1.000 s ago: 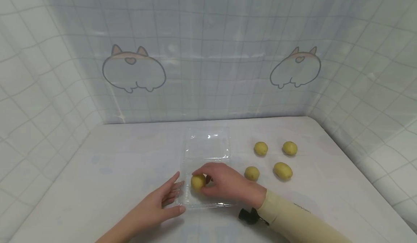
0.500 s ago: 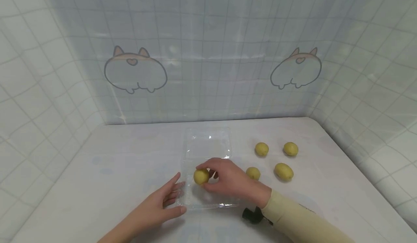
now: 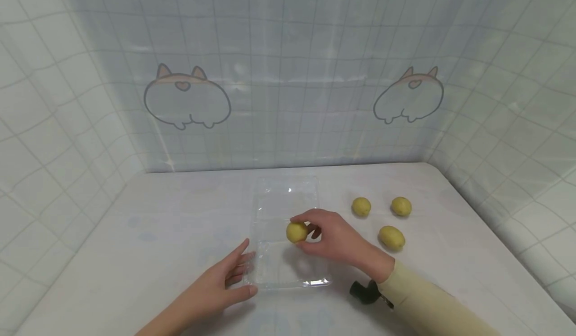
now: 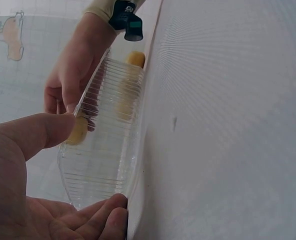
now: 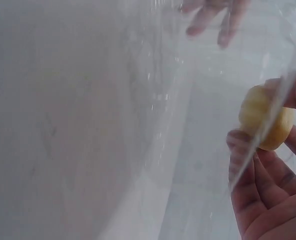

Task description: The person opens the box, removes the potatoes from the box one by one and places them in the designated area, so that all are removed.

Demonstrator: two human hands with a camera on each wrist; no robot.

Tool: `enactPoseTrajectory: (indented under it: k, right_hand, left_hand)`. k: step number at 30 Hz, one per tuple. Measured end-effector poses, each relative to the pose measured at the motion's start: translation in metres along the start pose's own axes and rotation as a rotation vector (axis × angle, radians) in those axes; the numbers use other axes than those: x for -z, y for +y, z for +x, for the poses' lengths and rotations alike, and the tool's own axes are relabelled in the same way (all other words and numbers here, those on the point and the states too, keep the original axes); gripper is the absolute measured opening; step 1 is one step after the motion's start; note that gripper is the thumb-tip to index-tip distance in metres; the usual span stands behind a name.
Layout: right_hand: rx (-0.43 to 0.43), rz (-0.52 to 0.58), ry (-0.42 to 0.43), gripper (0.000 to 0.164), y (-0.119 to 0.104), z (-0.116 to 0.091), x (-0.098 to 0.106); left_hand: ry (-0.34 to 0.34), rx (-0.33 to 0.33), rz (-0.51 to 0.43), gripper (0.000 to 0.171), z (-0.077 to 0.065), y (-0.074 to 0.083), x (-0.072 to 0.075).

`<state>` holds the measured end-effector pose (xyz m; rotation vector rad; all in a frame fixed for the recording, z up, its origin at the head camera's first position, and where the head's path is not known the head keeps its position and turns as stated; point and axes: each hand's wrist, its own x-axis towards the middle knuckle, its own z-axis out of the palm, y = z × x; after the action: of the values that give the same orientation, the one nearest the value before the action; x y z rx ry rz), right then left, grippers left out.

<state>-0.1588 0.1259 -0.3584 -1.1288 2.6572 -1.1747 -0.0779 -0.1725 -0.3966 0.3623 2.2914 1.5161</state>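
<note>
A clear plastic clamshell container [image 3: 288, 271] lies unfolded on the table, its lid [image 3: 286, 196] spread toward the back. Over the middle of the container, my right hand [image 3: 335, 238] pinches a yellow lemon [image 3: 296, 232] between thumb and fingers; the right wrist view shows the lemon [image 5: 265, 117] through the clear plastic. My left hand [image 3: 225, 281] rests at the container's left side, thumb and fingers apart and fairly straight. In the left wrist view its thumb [image 4: 48, 130] lies by the container's ribbed wall [image 4: 103, 165] and its fingers touch the lower end.
Right of the container, a lemon [image 3: 361, 206], another lemon [image 3: 401, 206] and a third lemon [image 3: 392, 238] lie on the white table [image 3: 180, 216]. A black wrist-worn device [image 3: 366, 292] hangs under the right sleeve. A gridded curtain [image 3: 297, 101] encloses the back and sides.
My right hand has lifted the lemon from the container's front-left part and carried it right and back. It now covers a lemon on the table seen before. The left hand stays put.
</note>
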Motion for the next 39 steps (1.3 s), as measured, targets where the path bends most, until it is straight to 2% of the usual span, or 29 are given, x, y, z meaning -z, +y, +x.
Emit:
enactPoseTrajectory:
  k: [8,22,32,39]
  right_hand:
    - [0.002,-0.005,0.064,0.049,0.012,-0.012,0.014]
    - [-0.103,0.015,0.178,0.049,0.031,-0.043,0.043]
    - [-0.16,-0.078,0.185,0.049,0.045,-0.062,0.057]
    - [-0.232,-0.117,0.231,0.047,0.052,-0.075,0.064]
  left_hand:
    - [0.002,-0.008,0.002,0.095,-0.001,0.0,0.0]
    - [-0.001,-0.033,0.014,0.094,-0.002,-0.002,0.002]
    - [0.013,0.001,0.058,0.097,-0.002,-0.005,0.0]
    - [0.005,-0.006,0.047,0.096,-0.001,-0.005,0.003]
